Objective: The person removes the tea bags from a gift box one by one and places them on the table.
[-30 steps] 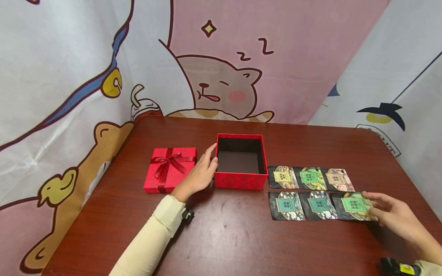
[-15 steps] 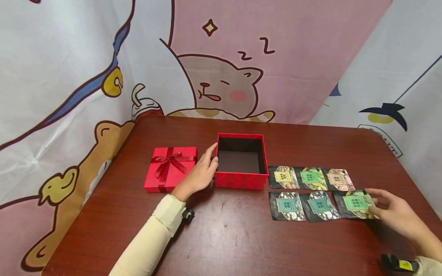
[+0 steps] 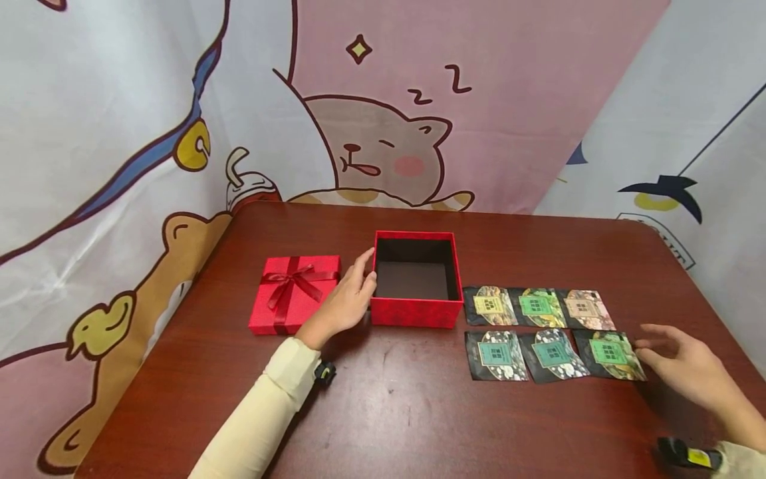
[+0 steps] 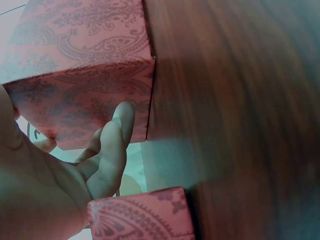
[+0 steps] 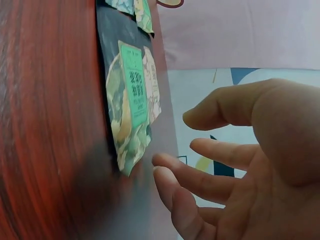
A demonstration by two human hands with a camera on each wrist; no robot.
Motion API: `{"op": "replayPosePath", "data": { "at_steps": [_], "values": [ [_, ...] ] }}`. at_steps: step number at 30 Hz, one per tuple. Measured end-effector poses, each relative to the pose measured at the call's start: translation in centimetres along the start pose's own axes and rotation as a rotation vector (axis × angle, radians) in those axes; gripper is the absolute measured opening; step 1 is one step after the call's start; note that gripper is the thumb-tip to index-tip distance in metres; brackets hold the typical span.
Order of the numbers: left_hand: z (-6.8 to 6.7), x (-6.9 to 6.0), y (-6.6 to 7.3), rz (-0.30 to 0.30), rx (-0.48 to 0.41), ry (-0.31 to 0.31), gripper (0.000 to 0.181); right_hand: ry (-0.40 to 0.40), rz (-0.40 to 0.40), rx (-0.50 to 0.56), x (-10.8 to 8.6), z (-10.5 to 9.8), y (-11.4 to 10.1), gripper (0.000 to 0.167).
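An uncovered red box [image 3: 415, 314] with a dark inside stands at mid table. Against its left wall rest the fingers of my left hand [image 3: 346, 301]; in the left wrist view the thumb lies near the patterned side. Right of the box lie several flat sachets in two rows. My right hand [image 3: 688, 369] hovers just right of the front row's end sachet, the one with a green label [image 3: 609, 352]. In the right wrist view its loosely bent fingers hold nothing, and a gap separates them from that sachet [image 5: 134, 87].
Left of the box lies its red lid [image 3: 269, 309] with a dark red ribbon bow, partly behind the left hand. The brown table [image 3: 389, 412] meets a cartoon-printed cloth [image 3: 509, 133] at the back and sides.
My right hand has let go of the green-label sachet, which now lies on the table. The middle front sachet has turned slightly. My left hand stays at the box.
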State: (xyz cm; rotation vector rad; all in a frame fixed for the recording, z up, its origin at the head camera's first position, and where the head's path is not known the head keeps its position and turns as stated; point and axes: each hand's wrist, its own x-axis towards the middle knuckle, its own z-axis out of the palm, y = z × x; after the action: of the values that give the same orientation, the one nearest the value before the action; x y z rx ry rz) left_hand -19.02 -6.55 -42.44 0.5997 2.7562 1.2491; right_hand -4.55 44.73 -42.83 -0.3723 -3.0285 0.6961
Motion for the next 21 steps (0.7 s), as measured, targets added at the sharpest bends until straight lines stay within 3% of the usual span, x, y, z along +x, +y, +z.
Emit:
{"op": "replayPosePath", "data": {
  "at_steps": [5, 12, 21],
  "values": [
    [-0.1, -0.1, -0.1, -0.041, 0.052, -0.014, 0.056, 0.045, -0.015, 0.013, 0.0, 0.2, -0.9, 0.056],
    [-0.3, -0.1, -0.3, -0.047, 0.071, -0.025, 0.057, 0.079, -0.077, 0.15, 0.0, 0.8, -1.8, 0.061],
    [-0.3, -0.9, -0.3, -0.057, 0.117, -0.009, 0.059, 0.106, 0.007, 0.236, -0.1, 1.7, -4.5, 0.068]
  ]
}}
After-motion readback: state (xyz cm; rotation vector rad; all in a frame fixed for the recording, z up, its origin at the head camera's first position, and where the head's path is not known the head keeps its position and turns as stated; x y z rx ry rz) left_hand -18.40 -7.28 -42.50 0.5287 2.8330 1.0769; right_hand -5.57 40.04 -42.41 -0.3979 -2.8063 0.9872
